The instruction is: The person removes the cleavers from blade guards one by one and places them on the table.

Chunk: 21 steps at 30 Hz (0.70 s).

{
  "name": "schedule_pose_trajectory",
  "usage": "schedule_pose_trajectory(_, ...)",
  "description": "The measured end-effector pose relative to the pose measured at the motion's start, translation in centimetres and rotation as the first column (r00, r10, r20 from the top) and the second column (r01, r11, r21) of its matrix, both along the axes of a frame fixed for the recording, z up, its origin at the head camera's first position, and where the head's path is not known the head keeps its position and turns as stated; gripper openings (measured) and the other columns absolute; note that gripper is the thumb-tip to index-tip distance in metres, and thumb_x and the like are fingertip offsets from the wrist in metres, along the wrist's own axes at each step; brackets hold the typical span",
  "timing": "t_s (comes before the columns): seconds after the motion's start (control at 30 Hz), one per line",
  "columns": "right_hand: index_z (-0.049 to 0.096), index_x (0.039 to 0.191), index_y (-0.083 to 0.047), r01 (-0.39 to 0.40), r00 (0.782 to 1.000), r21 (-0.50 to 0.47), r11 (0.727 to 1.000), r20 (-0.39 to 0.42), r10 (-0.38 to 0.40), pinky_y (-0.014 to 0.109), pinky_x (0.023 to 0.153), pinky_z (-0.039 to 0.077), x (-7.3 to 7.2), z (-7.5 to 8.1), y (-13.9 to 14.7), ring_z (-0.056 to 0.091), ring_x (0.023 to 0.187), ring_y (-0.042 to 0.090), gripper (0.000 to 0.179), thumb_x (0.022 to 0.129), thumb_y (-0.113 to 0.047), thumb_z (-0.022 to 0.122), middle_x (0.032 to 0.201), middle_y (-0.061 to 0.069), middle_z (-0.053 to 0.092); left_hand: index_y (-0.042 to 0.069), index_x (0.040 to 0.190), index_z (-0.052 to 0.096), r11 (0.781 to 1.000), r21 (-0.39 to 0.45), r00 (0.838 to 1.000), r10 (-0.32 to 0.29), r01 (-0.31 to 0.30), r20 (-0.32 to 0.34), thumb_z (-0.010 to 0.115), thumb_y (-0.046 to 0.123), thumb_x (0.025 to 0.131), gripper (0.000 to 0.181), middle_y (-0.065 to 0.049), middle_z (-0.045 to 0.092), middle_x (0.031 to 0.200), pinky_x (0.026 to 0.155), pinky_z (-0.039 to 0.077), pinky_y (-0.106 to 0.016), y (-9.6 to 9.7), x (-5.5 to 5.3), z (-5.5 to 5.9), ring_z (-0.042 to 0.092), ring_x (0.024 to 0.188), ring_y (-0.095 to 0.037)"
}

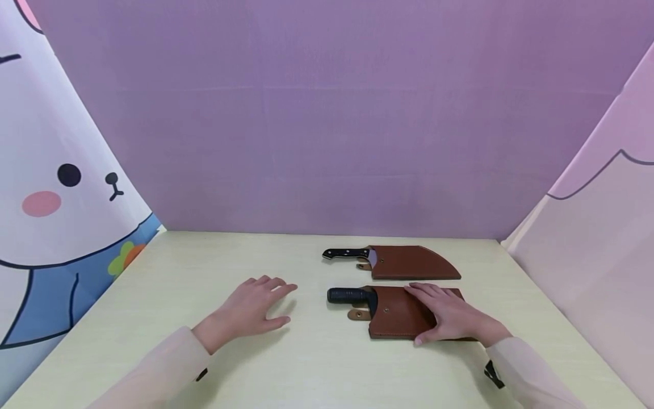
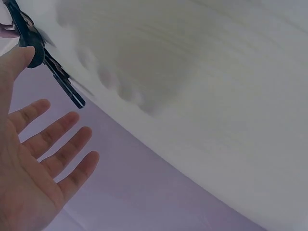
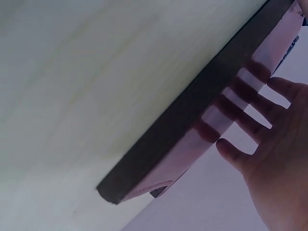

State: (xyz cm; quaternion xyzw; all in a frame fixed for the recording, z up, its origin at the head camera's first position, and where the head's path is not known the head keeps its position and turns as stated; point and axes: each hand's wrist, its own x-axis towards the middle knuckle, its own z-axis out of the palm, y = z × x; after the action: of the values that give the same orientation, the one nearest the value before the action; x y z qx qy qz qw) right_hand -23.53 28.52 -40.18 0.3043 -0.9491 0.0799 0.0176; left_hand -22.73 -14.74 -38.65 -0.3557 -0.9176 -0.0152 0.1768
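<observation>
A cleaver in a brown leather sheath (image 1: 395, 318) lies flat on the table, its black round handle (image 1: 345, 295) pointing left. My right hand (image 1: 452, 313) is over the sheath's right part, fingers spread, thumb by the near edge. In the right wrist view, the fingertips are right at the face of the sheath (image 3: 166, 137); whether they press on it I cannot tell. To the left of the handle, my left hand (image 1: 250, 309) hovers above the table, fingers apart and holding nothing. In the left wrist view, its palm (image 2: 29, 178) shows bare.
Behind the cleaver lies a second knife in a brown sheath (image 1: 411, 263), with a black riveted handle (image 1: 344, 253) to the left. A purple backdrop (image 1: 327, 125) rises at the pale table's (image 1: 327, 375) far edge. Printed cloth panels (image 1: 66, 227) flank both sides.
</observation>
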Motion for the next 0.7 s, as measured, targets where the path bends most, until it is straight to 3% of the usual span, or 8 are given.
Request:
schedule_pose_trajectory(0.43,0.031,0.141,-0.009,-0.008,0.998,0.016,1.000,0.070,0.007,0.064,0.093,0.029,-0.5,0.2,-0.3,0.034,0.128,0.040,0.110,0.058,-0.072,0.066,0.141,0.016,0.036,0.019,0.124,0.053,0.999,-0.011,0.999,-0.034,0.034,0.001,0.064,0.048,0.077,0.056,0.000,0.061,0.111,0.078,0.048,-0.039,2.4,-0.2,0.0,0.059,0.096,-0.020)
schedule_pose_trajectory(0.7,0.032,0.141,-0.010,-0.004,0.996,0.016,1.000,0.094,0.003,0.064,0.094,0.028,-0.6,0.3,-0.4,0.035,0.128,0.039,0.109,0.058,-0.071,0.067,0.141,0.016,0.037,0.020,0.126,0.052,0.999,-0.013,0.999,-0.032,0.033,0.011,0.061,0.050,0.079,0.056,0.000,0.061,0.113,0.078,0.048,-0.039,4.0,-0.8,-0.5,0.058,0.097,-0.019)
